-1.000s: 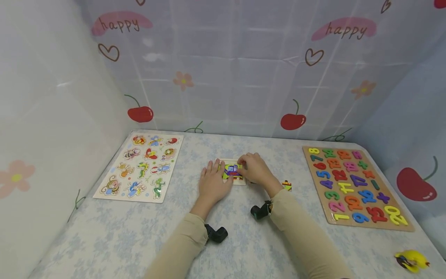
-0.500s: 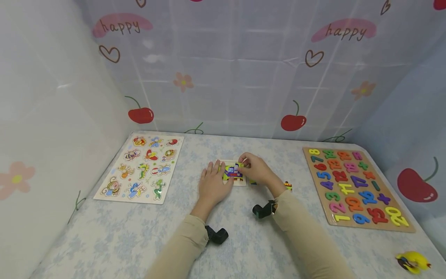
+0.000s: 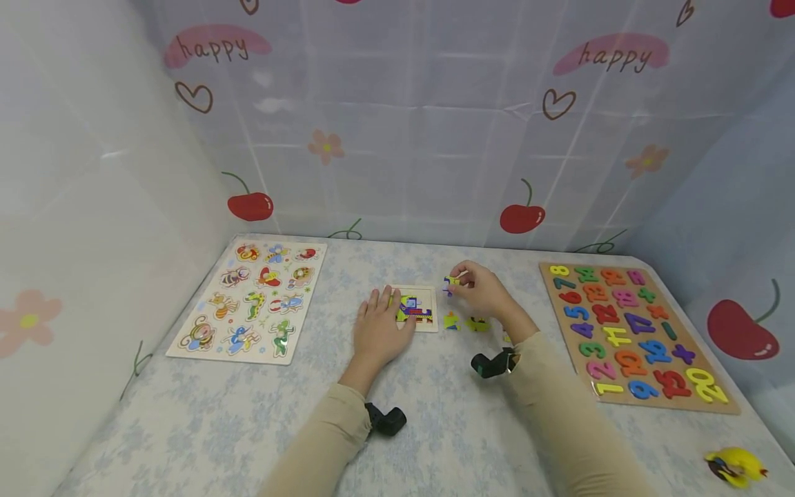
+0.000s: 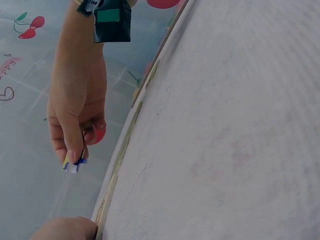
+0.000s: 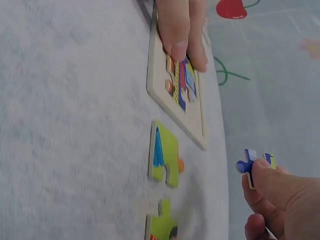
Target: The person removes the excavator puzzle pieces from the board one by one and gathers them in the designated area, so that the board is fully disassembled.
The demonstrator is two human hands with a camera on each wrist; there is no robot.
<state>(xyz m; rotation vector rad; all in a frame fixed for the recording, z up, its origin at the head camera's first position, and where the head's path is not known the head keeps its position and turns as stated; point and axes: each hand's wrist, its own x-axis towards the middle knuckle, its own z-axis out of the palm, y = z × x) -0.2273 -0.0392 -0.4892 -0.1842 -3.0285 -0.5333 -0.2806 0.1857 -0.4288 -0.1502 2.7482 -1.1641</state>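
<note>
Blue-and-yellow, the jigsaw piece [image 5: 245,167] pinched in the right hand [image 3: 486,291] has just swung off the puzzle board [image 3: 428,297] to its two o'clock, leaving gaps unfilled; the left hand [image 3: 381,333] rests straight-fingered there.

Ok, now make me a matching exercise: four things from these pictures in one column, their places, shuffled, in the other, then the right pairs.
Things:
1. Number board
2. Blue-and-yellow puzzle piece
3. Picture board
4. Puzzle tray

Places:
A. Pinched by the right hand
B. Partly under the left hand
C. To the right of both hands
D. To the left of both hands

Right pairs: 1-C, 2-A, 3-D, 4-B
</note>
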